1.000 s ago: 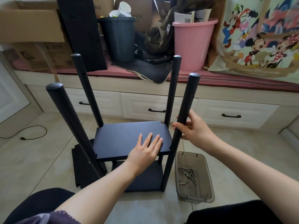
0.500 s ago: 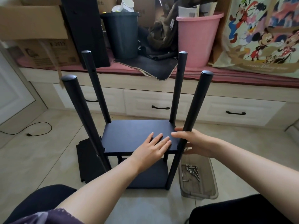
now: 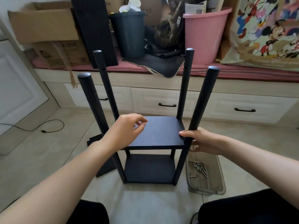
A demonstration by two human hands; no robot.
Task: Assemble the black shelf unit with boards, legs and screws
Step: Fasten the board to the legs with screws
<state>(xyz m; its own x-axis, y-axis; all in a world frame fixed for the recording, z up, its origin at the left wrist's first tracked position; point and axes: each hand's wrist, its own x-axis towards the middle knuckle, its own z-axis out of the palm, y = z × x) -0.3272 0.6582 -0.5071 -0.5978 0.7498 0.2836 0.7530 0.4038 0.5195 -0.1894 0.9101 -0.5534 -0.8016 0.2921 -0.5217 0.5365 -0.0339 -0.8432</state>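
Gripping round matte leg [image 3: 200, 107]: right hand [image 3: 203, 140].

The shelf unit [image 3: 153, 149] stands on the floor [image 3: 48, 151], its upper board [image 3: 160, 131] above the lower board [image 3: 149, 168], four legs [image 3: 202, 102] at the corners. A spare board [image 3: 103, 165] lies left of it (partly behind a leg). The tray [image 3: 208, 189] holding screws [image 3: 198, 166] sits right. Behind, the counter [image 3: 242, 73] carries boxes [image 3: 43, 25], two bins [image 3: 129, 33] and a bag [image 3: 265, 31].
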